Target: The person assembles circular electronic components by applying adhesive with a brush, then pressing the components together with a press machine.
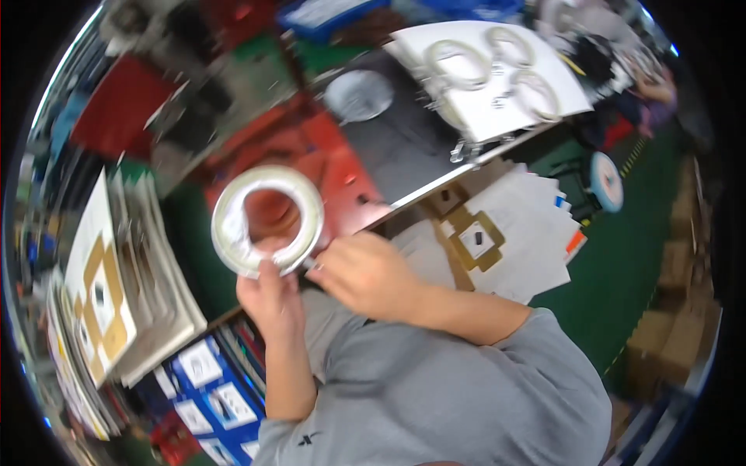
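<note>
So nearest thing is the person's grey short-sleeved shirt (435,388), with both forearms reaching out from it. The left hand (273,301) has the near rim of a wide, cream-white, flat ring (228,210) clamped, thumb on top. The right hand (369,273) is right beside it, fingers bunched at the ring's near right rim; can't tell whether they're pinching the rim or something tiny. The ring's held up in front of a red metal plate (338,172) at the left end of the black-topped bench (408,159).

Just below the bench's near edge there's a spread of white paper sheets (522,260) with a brown cardboard cutout (488,260) on it. Off left, a row of upright white boards (84,260), plus a blue panel (208,404) with white papers on it.

Further back on the bench: a round, see-through disc (359,96) near the red plate, then a big white sheet (486,115) at the right end carrying several pale hoops (535,74), with shiny metal clips (460,151) at its near left corner.
</note>
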Available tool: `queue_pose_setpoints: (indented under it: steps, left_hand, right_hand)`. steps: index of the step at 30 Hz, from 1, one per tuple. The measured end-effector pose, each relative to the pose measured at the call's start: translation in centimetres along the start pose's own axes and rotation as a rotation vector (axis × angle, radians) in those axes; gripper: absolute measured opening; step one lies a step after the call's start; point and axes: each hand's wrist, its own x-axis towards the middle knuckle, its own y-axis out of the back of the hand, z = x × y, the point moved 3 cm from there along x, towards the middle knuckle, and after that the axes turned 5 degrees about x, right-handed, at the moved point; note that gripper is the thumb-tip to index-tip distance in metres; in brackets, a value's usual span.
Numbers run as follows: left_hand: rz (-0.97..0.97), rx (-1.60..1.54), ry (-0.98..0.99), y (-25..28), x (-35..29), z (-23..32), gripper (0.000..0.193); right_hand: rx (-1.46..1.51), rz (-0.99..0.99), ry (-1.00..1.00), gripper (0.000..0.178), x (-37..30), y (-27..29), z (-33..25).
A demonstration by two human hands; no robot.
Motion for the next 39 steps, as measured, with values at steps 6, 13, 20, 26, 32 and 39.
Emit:
queue_pose_setpoints:
  steps: [6, 13, 20, 26, 32, 39]
  left_hand:
    - [-0.039, -0.192, 0.01, -1.6, -0.4, 0.0, 0.028]
    - [-0.159, -0.077, 0.048, -3.3, -0.8, -1.7, 0.026]
    - [-0.213, -0.08, 0.066, -6.0, -0.9, -1.5, 0.025]
    - [-0.431, -0.079, 0.237, -12.3, -1.3, -2.7, 0.024]
    - [-0.62, -0.072, 0.451, -19.5, 2.9, -4.2, 0.025]
    - [-0.59, -0.104, 0.664, -27.5, 8.3, -9.0, 0.027]
  right_hand:
    - [0.056, 0.044, 0.017, 0.02, -1.0, 1.4, 0.1]
    - [0.032, 0.052, -0.047, 0.019, -1.8, 2.1, 0.7]
    - [0.822, 0.133, -0.666, 0.033, -5.2, 4.2, 3.6]
    - [1.131, 0.305, -0.679, 0.035, -7.0, 9.2, 6.2]
    - [0.38, 0.635, -0.623, 0.016, -8.2, 19.8, 11.5]
    - [-0.629, 0.539, -0.425, 0.025, -7.0, 28.5, 19.9]
